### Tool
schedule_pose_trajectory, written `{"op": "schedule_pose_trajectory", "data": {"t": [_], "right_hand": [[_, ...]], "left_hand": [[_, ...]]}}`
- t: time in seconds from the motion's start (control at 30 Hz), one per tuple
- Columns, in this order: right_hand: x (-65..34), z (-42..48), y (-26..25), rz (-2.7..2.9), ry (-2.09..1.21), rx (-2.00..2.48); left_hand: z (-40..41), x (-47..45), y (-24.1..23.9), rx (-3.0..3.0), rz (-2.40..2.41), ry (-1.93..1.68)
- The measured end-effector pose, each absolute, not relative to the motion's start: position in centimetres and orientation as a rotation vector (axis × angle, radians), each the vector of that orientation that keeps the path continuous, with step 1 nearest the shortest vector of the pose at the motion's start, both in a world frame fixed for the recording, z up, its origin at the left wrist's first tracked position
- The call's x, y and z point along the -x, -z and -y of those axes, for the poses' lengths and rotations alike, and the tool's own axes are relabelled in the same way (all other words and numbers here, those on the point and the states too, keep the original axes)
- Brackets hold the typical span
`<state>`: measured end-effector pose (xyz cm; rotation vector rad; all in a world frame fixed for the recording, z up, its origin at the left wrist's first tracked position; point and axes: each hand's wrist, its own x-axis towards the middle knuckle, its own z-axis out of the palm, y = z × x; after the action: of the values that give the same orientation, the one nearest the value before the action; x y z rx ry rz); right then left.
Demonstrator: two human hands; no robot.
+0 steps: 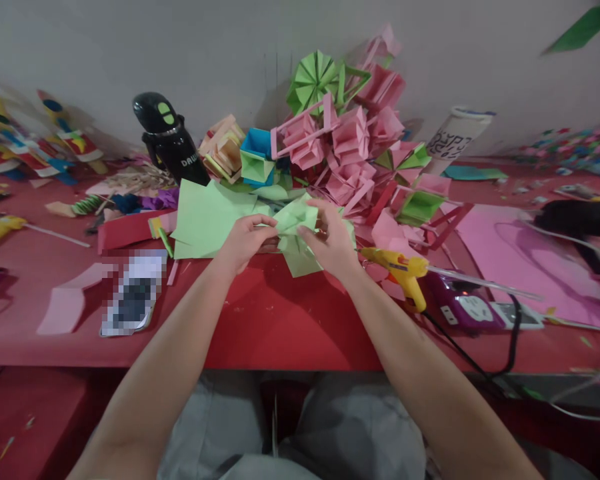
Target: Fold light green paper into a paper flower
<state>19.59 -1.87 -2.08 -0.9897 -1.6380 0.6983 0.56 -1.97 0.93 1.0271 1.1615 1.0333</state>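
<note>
A folded piece of light green paper [300, 257] is held above the red table between my two hands. My left hand [253, 241] pinches its left edge, thumb and fingers together. On the other side my right hand [333, 237] has thumb and fingers closed on the folds; some fingertips are hidden behind the paper. Flat light green sheets [205, 217] lie just beyond and left of my left hand. A yellow glue gun [405, 270] rests right of my right hand, a clear glue stick coming out of its back.
Pink folded paper baskets [353, 137] are heaped against the wall. A black bottle [173, 143] and a white cup [460, 137] stand at the back. A phone [136, 293] lies on the left; a purple power strip [463, 300] with cables sits on the right.
</note>
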Motion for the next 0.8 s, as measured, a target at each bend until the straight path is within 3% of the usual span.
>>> {"op": "schedule_pose_trajectory", "data": {"t": [0.4, 0.63, 0.8], "right_hand": [[-19.8, 0.3, 3.5, 1.383, -0.933, 0.957], [-19.6, 1.1, 2.3, 1.438, -0.849, 1.060], [-19.6, 1.7, 2.0, 1.501, -0.643, 1.219]], "left_hand": [[2.5, -0.9, -0.9, -1.145, -1.126, -0.945], [3.0, -0.7, 0.3, -1.929, -1.249, -1.152], [3.4, -0.8, 0.3, -2.261, -1.382, -1.009]]}}
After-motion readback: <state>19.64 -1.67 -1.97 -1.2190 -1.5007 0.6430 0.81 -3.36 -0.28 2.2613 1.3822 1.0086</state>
